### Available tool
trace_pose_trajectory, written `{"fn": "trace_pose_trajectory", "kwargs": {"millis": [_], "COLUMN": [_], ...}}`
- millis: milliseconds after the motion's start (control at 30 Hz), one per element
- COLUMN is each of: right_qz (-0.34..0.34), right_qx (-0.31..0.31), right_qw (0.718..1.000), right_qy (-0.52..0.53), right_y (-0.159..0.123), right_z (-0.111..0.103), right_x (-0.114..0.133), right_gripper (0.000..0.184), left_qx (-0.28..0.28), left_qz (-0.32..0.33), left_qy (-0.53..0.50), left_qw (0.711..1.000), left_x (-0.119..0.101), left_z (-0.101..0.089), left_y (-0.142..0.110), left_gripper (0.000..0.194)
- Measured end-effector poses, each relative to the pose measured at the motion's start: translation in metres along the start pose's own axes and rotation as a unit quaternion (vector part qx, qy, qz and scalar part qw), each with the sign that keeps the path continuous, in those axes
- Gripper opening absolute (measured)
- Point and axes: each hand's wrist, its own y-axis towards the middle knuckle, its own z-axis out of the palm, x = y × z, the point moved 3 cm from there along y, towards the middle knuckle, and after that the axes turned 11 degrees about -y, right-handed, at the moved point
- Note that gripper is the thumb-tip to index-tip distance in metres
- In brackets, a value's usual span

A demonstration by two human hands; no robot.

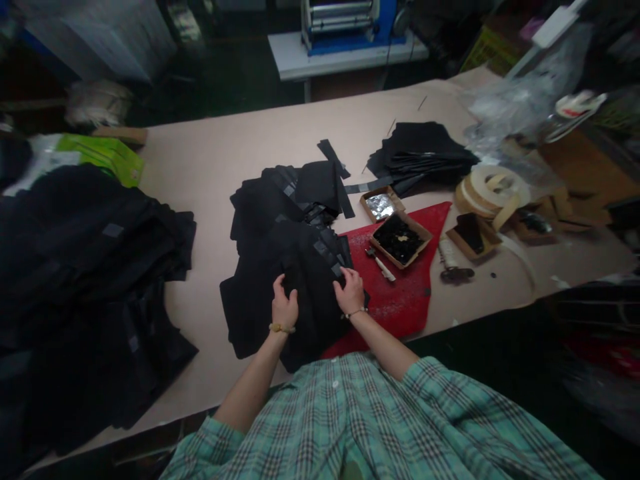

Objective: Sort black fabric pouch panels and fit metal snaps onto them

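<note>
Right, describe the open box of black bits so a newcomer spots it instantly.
On the pale table, find the red sheet beside the right hand. The open box on it is heaped with small black pieces; its smaller neighbour holds shiny silver pieces.

Red sheet (403,307) on surface (195,147), near edge. Box of black bits (400,239) on the sheet, box of silvery bits (383,205) just beside it. Small white-handled tool (384,268) on sheet. To the right: wrapped-handle tool (453,270), box with dark piece (473,237), tape rolls (493,190). Clear plastic (525,100) behind rolls, crumpled. Far left: green bag (107,157). Beyond surface: blue machine (345,47) on white stand (290,60). Dark, blurry background; details unclear.
</note>
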Motion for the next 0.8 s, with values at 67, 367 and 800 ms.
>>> {"fn": "trace_pose_trajectory", "kwargs": {"millis": [67, 367, 800], "right_qz": [0.060, 0.106, -0.054], "right_qx": [0.001, 0.098, 0.060], "right_qw": [0.997, 0.977, 0.995], "right_qy": [-0.052, -0.155, -0.051], "right_y": [0.015, 0.046, -0.008], "right_z": [-0.003, -0.015, -0.033], "right_x": [-0.016, -0.029, 0.012], "right_gripper": [0.032, 0.028, 0.015], "left_qx": [0.007, 0.118, 0.079], "left_qz": [0.053, 0.121, 0.052], "left_qy": [0.013, 0.096, -0.083], "left_qw": [0.998, 0.981, 0.992], "left_x": [-0.008, -0.010, -0.001], "left_z": [0.004, 0.049, 0.041], "left_y": [-0.003, 0.002, 0.001], "left_gripper": [0.059, 0.031, 0.028]}}
